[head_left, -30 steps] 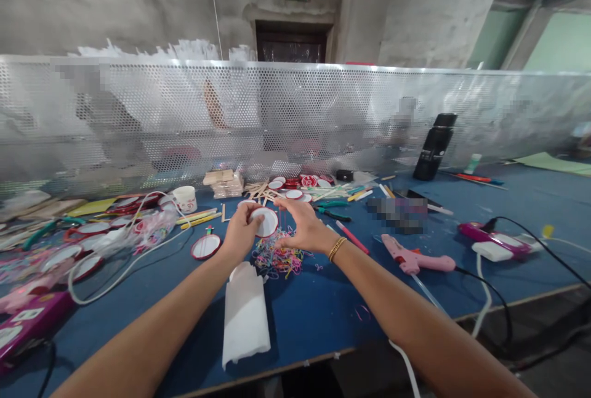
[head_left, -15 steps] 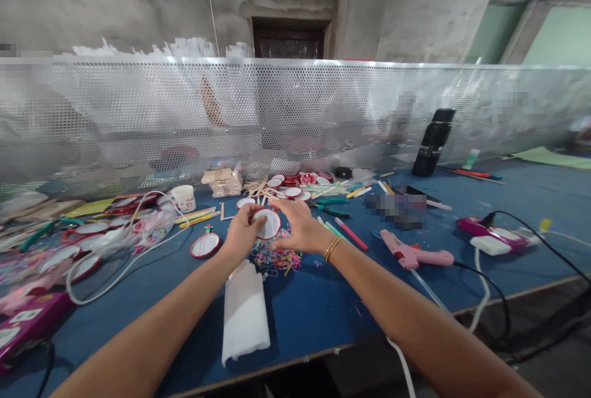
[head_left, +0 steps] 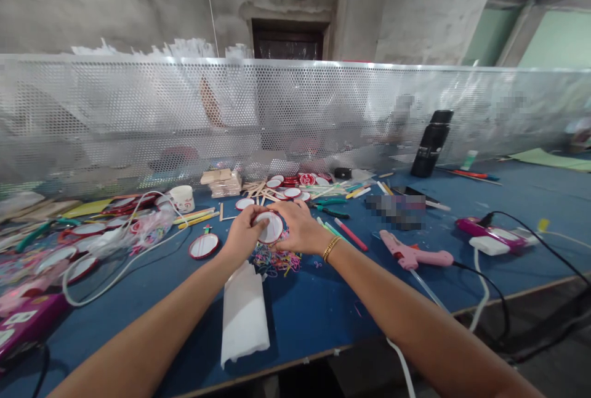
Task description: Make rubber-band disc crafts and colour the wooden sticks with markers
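My left hand and my right hand are both closed around a small round disc with a white face and a red rim, held just above the blue table. The fingers of each hand curl over the disc's edge from either side. Directly under the hands lies a heap of thin coloured rubber bands. A similar red-rimmed disc lies flat to the left of my left hand.
A folded white cloth lies near the front edge. A pink glue gun with its cable sits to the right. More discs, sticks and pliers lie behind. A black bottle stands by the perforated metal screen.
Both hands have closed in tighter on the disc, and my right hand has dropped from pinching above it to cupping its right edge.
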`<state>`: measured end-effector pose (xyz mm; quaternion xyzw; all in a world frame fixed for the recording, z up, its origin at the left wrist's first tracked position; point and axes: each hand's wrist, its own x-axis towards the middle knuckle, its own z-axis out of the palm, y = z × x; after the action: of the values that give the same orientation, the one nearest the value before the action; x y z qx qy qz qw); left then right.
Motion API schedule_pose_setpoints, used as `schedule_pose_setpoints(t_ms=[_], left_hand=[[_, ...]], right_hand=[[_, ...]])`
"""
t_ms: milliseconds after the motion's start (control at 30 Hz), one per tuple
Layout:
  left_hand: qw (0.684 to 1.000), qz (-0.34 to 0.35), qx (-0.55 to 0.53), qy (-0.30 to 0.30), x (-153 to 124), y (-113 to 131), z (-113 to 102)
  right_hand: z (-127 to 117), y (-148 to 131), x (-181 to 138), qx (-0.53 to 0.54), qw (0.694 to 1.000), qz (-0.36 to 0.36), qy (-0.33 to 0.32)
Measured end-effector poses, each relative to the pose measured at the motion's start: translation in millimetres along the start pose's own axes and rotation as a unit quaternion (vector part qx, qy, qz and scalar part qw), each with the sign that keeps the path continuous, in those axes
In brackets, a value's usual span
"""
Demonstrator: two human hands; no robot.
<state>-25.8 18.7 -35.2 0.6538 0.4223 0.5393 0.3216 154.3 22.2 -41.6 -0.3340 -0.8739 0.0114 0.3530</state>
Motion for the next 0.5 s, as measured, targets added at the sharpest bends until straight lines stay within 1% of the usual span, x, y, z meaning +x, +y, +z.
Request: schedule_pose_setpoints(t_ms=[500], left_hand=[[1.0,-0.016,-0.006,-0.011,-2.4,3.3,0.1]], right_hand=[[-2.1,-4.0,1.3,0.004,1.0,0.011,-0.014]])
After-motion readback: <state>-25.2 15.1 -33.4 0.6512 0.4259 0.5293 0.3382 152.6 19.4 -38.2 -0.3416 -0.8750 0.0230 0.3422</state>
